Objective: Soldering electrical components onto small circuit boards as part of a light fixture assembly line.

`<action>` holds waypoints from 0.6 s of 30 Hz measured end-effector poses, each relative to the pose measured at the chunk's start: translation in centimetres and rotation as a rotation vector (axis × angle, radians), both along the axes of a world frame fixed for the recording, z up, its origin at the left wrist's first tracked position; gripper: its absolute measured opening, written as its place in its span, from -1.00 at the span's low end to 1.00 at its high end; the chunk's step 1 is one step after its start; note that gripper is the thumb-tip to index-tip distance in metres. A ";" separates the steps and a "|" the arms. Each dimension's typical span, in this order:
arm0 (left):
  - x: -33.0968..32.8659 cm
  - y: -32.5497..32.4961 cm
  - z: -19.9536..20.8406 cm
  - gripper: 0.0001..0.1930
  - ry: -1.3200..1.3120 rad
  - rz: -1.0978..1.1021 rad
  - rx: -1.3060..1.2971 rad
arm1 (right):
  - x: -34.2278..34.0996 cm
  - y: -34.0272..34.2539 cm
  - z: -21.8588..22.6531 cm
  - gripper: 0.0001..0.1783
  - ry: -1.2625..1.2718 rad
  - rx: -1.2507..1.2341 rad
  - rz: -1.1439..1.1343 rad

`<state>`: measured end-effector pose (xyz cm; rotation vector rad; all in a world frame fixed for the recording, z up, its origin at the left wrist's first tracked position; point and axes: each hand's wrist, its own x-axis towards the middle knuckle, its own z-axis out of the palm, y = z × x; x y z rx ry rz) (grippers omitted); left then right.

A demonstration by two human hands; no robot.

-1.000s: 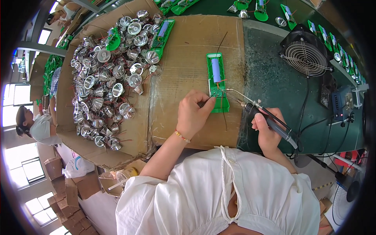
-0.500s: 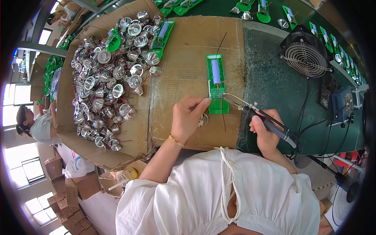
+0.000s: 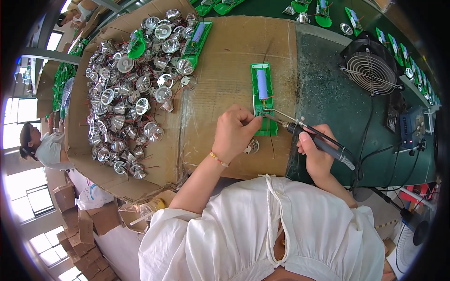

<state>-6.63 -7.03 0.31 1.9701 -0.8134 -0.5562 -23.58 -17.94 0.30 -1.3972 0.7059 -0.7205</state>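
Observation:
A green flashlight housing point(image 3: 261, 75) lies on the cardboard, with a purple battery cell point(image 3: 262, 85) and a small circuit board point(image 3: 265, 112) in it. My left hand point(image 3: 236, 130) is pinched at the board's left edge, on what looks like a thin wire mostly hidden by the fingertips. A silver reflector point(image 3: 253, 146) lies partly under that hand. My right hand point(image 3: 317, 149) grips a soldering iron point(image 3: 323, 149) with a curved metal feed tube point(image 3: 283, 115). The iron's tip and the tube's end meet over the board.
At the left, a cardboard box point(image 3: 136, 189) holds many silver reflectors point(image 3: 142, 106). Another green housing point(image 3: 193, 49) leans on its right edge. A black fan point(image 3: 370, 72) and a blue control unit point(image 3: 412, 129) stand at the right, with cables. More housings line the far edge. A person point(image 3: 47, 147) is beyond the box.
My left hand has shifted slightly right and up, closer over the board's left edge. The iron stays at the board. The whole view has shifted a little.

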 end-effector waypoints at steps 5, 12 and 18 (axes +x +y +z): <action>0.3 0.0 -0.1 -0.80 0.040 -0.031 -0.006 | 0.0 0.1 0.2 -0.80 -0.013 0.017 -0.020; 0.4 0.1 -0.4 -0.80 0.027 -0.024 -0.013 | -0.3 0.2 0.2 -0.80 -0.024 0.023 -0.027; 0.5 0.0 -0.2 -0.80 0.016 -0.025 -0.001 | -1.0 -0.3 0.2 -0.79 -0.079 0.012 -0.067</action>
